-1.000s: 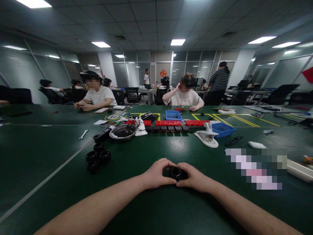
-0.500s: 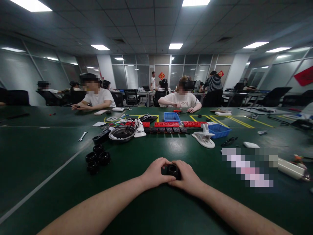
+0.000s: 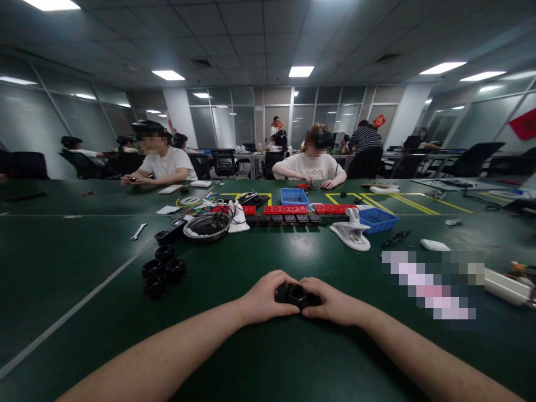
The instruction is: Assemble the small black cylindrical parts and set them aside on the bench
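Between my hands, low over the green table, is a glossy black round part [image 3: 296, 295] with a hole in its top; its exact kind I cannot tell. My left hand [image 3: 268, 295] curves around its left side, with the thumb in front and the fingers behind. From the right, my right hand [image 3: 333, 301] pinches at it with its fingertips, leaving a dark gap between the palm and the part. Several similar black round parts [image 3: 164, 271] stand in a cluster on the table to the left.
Across the middle lie red socket strips [image 3: 285, 210], a metal bowl [image 3: 207, 228], a white clip base [image 3: 350, 235] and blue trays [image 3: 379, 219]. A wrench [image 3: 138, 231] lies at left, a cream cylinder [image 3: 506, 287] at right. Two people [image 3: 312, 164] sit across the table.
My right hand has eased slightly to the right, opening a gap between its palm and the black part. My left hand keeps its hold. The view has shifted a little.
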A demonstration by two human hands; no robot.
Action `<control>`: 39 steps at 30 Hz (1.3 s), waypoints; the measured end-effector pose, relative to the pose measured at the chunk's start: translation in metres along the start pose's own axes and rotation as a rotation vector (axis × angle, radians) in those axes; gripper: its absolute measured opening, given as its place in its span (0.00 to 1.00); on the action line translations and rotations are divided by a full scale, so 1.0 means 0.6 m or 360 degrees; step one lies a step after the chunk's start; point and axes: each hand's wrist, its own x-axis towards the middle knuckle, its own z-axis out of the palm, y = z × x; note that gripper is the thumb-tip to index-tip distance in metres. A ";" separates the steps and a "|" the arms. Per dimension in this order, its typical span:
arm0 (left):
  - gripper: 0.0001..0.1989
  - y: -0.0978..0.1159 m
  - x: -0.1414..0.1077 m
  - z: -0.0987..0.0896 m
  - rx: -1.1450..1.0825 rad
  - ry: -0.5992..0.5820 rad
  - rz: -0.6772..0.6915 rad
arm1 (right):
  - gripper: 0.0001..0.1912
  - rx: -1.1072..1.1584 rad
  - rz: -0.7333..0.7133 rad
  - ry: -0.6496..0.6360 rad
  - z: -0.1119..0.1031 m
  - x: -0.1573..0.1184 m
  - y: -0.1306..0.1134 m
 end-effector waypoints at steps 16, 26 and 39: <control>0.20 0.019 -0.001 0.024 -0.0029 0.0220 -0.0424 | 0.17 -0.0207 0.0401 0.0308 0.025 0.010 0.001; 0.18 0.011 0.000 0.010 -0.0011 0.0176 -0.0231 | 0.27 -0.0590 0.0264 0.0434 0.036 0.007 -0.012; 0.21 -0.002 -0.003 0.005 -0.0116 0.0049 -0.0065 | 0.15 0.0089 0.0015 -0.0005 -0.005 0.003 -0.005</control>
